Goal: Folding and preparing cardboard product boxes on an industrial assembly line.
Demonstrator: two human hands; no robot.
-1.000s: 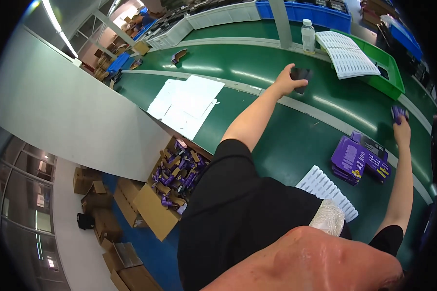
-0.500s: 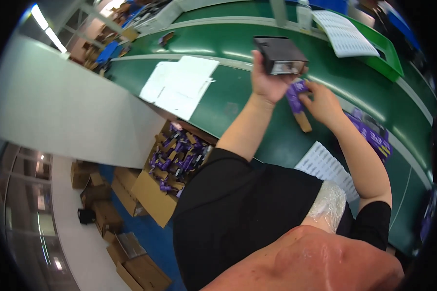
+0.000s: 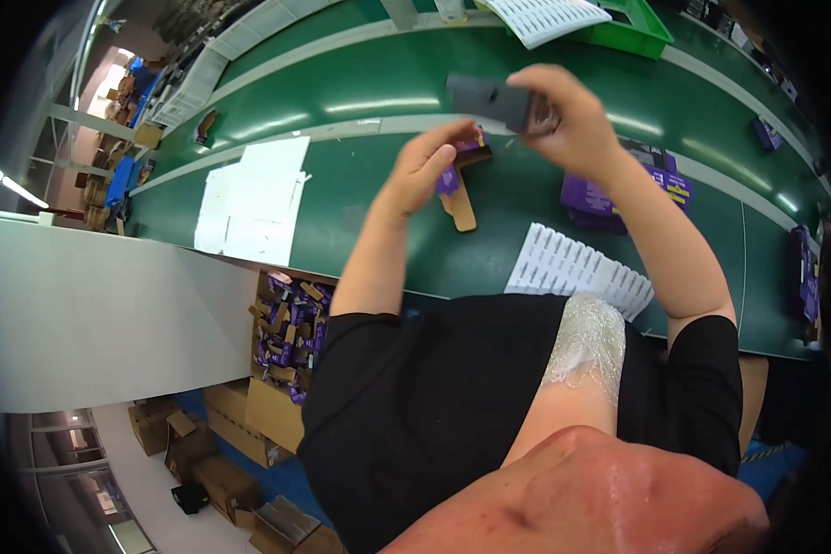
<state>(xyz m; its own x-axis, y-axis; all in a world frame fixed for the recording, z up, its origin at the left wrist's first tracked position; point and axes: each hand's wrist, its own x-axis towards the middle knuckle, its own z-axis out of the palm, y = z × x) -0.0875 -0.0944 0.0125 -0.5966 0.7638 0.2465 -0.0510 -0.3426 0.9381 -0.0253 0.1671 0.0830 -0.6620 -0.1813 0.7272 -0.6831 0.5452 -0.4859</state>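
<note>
My right hand [image 3: 572,125] grips a dark box [image 3: 489,103] by its right end, holding it above the green bench. Just below it, my left hand [image 3: 420,171] is closed on a torn purple-and-brown cardboard piece [image 3: 460,205]. A bare brown tongue of this piece points down toward me, and its upper part is partly hidden by my fingers. The box and the cardboard appear apart, though they overlap closely in view. A stack of purple printed cartons [image 3: 593,198] lies beyond my right forearm.
White sheets [image 3: 254,198] lie on the bench at left; a label sheet [image 3: 577,268] lies near my body. A green tray [image 3: 637,32] with a white sheet stands at the back. Below the bench's left edge, an open carton [image 3: 272,406] holds many purple cardboard scraps.
The dark box has passed from my left hand to my right. The purple cardboard has gone from my right hand to my left. My head view has swung to the right.
</note>
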